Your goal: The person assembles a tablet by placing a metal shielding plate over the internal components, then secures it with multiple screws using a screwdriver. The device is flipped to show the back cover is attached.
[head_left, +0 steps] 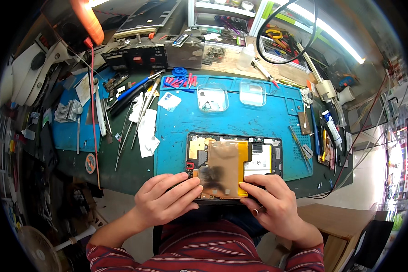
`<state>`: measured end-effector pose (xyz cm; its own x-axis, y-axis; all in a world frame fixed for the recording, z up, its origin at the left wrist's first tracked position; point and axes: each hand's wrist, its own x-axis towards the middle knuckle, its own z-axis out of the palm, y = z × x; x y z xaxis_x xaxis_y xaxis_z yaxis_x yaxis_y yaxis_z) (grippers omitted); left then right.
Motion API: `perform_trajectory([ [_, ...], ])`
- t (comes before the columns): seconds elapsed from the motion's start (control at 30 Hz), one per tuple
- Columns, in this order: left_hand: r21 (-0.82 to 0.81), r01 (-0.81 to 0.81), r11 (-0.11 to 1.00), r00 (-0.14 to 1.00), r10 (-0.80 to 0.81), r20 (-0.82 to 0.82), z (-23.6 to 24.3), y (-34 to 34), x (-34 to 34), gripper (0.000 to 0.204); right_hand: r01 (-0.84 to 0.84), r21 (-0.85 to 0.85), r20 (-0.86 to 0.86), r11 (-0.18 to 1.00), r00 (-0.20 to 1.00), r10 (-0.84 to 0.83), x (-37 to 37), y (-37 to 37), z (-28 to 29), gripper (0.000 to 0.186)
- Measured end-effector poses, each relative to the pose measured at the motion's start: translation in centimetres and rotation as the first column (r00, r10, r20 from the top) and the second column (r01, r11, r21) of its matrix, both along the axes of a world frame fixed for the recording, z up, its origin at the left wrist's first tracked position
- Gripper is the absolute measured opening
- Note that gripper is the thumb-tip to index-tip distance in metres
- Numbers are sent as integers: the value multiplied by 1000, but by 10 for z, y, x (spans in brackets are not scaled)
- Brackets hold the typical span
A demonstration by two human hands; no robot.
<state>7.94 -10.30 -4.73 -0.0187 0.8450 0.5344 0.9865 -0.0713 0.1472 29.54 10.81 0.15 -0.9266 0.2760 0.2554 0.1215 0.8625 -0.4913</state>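
Observation:
An opened tablet (203, 156) lies at the near edge of the blue work mat, its insides facing up. A copper-coloured sheet (222, 156) with a dark smudge covers its middle. Beside that runs a yellow film strip (243, 158), then a white battery (260, 161). My left hand (165, 199) rests its stretched fingers on the tablet's near left corner, holding nothing. My right hand (274, 199) is curled at the near edge, its fingertips touching the lower end of the yellow strip. A small round-ended thing (258, 211) shows between its fingers, too little to name.
Two clear plastic boxes (213, 97) and pink-handled bits (181, 81) stand at the mat's back. Tweezers and a white tissue (148, 133) lie left of the mat (177, 122). On the right are tweezers (299, 140), a tube (332, 129) and cables. A wooden cabinet (335, 222) stands near right.

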Motion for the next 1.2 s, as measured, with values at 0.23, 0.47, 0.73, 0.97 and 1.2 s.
perform_trajectory([
  [0.23, -19, 1, 1000, 1000, -1, 6, 2, 1, 1, 33, 8, -11, -8, 1000, 1000, -8, 1, 1, 0, 37],
  [0.47, -16, 0, 1000, 1000, 0, 4, 2, 1, 1, 33, 10, -13, -22, 1000, 1000, -10, 1, 1, -1, 36],
  [0.73, -14, -5, 1000, 1000, 5, 4, 2, 0, 2, 32, 13, -15, -57, 1000, 998, -13, 1, 0, -5, 37],
  [0.97, 31, 12, 999, 999, -13, 50, 0, -1, 0, 33, -15, -48, -126, 999, 992, 9, 2, 0, -4, 39],
  [1.2, 208, 25, 978, 983, -61, 172, -6, -6, -4, 36, -1, -91, -262, 996, 965, -23, 7, 5, 11, 42],
])
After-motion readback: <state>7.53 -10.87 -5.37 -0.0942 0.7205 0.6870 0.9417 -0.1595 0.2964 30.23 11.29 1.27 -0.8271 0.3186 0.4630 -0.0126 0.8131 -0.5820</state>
